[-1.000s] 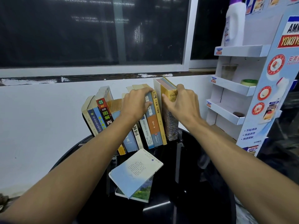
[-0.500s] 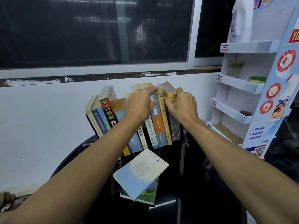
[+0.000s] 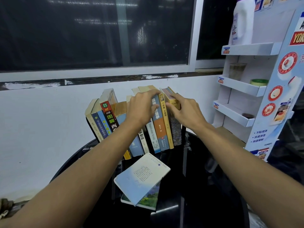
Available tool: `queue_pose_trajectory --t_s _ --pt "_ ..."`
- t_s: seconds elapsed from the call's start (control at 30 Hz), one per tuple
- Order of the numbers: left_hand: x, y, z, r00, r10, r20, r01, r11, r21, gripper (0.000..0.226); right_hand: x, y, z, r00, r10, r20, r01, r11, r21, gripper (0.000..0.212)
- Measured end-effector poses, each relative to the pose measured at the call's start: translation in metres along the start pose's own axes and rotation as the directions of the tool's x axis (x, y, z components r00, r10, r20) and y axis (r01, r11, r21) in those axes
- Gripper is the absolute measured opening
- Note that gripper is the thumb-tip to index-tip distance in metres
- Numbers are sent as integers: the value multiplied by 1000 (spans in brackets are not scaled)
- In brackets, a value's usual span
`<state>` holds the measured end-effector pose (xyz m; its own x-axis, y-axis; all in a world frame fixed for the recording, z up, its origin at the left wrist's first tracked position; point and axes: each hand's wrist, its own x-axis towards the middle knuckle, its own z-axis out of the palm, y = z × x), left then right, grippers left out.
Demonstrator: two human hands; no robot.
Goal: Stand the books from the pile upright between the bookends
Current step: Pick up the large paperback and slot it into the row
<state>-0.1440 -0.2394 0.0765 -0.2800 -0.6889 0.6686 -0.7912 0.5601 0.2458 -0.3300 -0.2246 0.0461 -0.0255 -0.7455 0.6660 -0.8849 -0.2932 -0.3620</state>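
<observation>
The left hand [image 3: 143, 107] has its fingers curled over the tops of the middle volumes in the row of books [image 3: 113, 119], fingertips reaching the blue-and-orange book [image 3: 158, 127]. The right hand [image 3: 185, 111] pinches the top of the yellow-and-grey book [image 3: 176, 130] at the row's right end, with the thumb on its spine side and the fingers laid over its top edge. A thin yellow book [image 3: 166, 124] stands between those two. The row stands at the back of a round black counter [image 3: 205, 203], with its left books leaning left. A black bookend [image 3: 183, 134] stands just beside the last book. In front lies the pile: a pale blue book [image 3: 141, 178] askew on a green-covered book [image 3: 148, 200]. To the right is a white cardboard display rack [image 3: 240, 87] holding a white bottle [image 3: 243, 23], a glass [image 3: 237, 71] and a roll of tape [image 3: 259, 82]. A dark window [image 3: 98, 33] runs above the white wall.
</observation>
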Motion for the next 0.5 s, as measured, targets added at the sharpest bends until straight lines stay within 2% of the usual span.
queue_pose_trajectory --t_s 0.2,0.5 --pt "2 5 4 1000 -5 15 5 1000 -10 48 4 14 -10 972 -10 233 -22 991 133 44" --pt "3 5 6 1000 15 7 -15 1000 -17 49 13 19 0 974 30 224 -76 977 198 40"
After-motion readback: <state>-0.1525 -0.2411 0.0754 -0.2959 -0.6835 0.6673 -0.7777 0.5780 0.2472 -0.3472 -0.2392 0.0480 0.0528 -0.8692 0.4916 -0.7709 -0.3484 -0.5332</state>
